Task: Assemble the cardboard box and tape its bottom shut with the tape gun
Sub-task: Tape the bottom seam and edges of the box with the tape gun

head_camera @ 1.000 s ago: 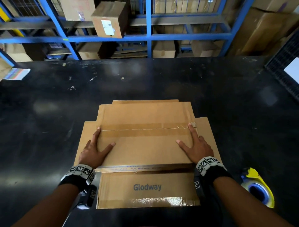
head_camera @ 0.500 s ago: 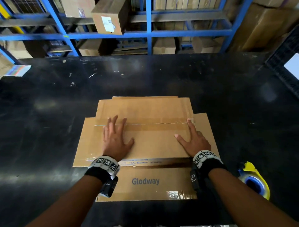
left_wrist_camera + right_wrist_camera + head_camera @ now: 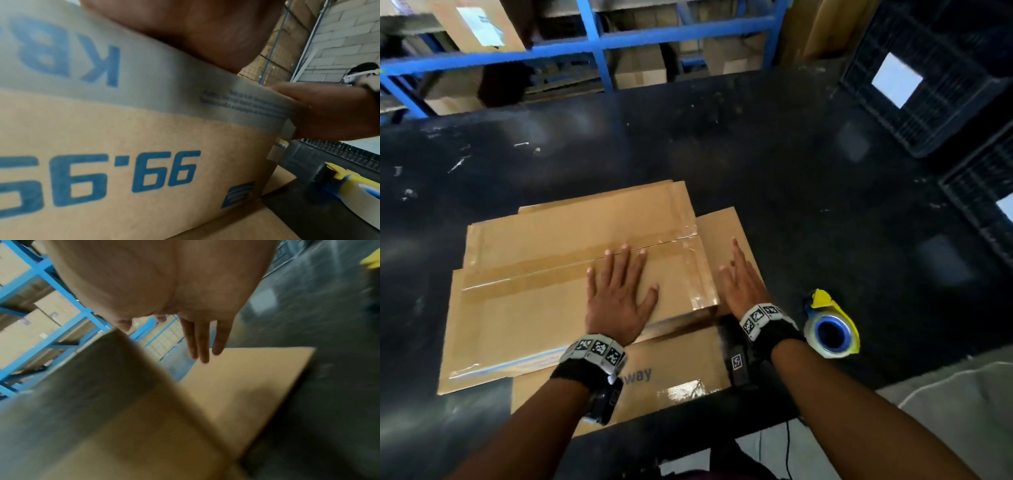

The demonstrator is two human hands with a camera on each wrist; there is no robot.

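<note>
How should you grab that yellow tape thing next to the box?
Probably from above, with the right hand, which is nearest. The tape gun lies on its side on the table, its roll's blue core facing up. Its handle isn't clearly visible, so grip across the yellow frame, staying off the far end, where the cutter may be.

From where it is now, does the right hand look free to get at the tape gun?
Probably yes. The right hand lies open on the box's right flap, holding nothing, and the tape gun sits on the black table just to its right, with nothing between them.
</note>
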